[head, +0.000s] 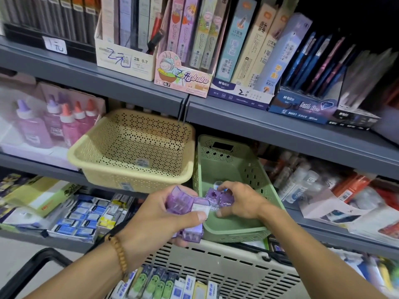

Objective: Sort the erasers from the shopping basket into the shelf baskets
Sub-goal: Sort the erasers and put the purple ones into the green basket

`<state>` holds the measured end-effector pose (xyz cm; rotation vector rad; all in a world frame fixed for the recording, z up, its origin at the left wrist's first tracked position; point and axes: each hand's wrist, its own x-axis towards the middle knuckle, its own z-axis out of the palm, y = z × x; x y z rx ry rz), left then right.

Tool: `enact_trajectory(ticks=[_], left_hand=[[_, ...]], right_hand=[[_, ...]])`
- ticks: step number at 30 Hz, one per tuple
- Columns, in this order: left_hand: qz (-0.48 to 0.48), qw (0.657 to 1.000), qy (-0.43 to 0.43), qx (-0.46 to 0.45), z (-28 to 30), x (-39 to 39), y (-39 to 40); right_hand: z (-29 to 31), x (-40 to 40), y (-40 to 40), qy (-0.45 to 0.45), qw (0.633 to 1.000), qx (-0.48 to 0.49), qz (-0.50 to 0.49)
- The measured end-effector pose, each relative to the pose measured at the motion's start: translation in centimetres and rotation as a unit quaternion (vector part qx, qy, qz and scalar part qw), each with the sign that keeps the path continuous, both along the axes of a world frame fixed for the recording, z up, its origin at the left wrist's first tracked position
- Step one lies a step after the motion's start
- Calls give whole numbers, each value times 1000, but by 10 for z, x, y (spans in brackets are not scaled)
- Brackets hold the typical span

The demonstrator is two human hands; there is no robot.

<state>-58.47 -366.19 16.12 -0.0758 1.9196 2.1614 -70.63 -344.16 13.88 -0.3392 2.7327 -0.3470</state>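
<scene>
The left hand [164,214] grips a small stack of purple erasers [187,209] just in front of the shelf, thumb pressed across the top one. The right hand [239,201] reaches into the green basket [235,230], its fingers curled round another purple eraser [218,197] low over the basket's floor, apparently about to set it down. Beside it, the beige basket [133,147] holds one small item at the back, too blurred to name. Below the hands, the shopping basket [216,262] carries a row of packaged erasers [164,285], green and white ones among them. Judging from that, the sorting is at an early stage: the purple ones are going in, and most of the stock is left to place.
</scene>
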Motion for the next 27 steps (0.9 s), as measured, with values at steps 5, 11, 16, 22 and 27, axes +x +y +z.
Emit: enact_trajectory(ticks=[5, 11, 16, 22, 27], left_hand=[[11, 1000, -13, -7, -1, -5, 1], [21, 1000, -21, 10, -1, -10, 3], [43, 998, -33, 33, -3, -14, 4], [52, 991, -54, 107, -1, -11, 0], [86, 968, -75, 224, 2, -11, 5]], right_hand=[[-5, -8, -9, 20, 999, -2, 48], [-1, -24, -20, 18, 996, -57, 60], [-2, -25, -17, 30, 997, -59, 32], [27, 20, -17, 91, 953, -287, -29], [57, 77, -33, 26, 922, -386, 4]])
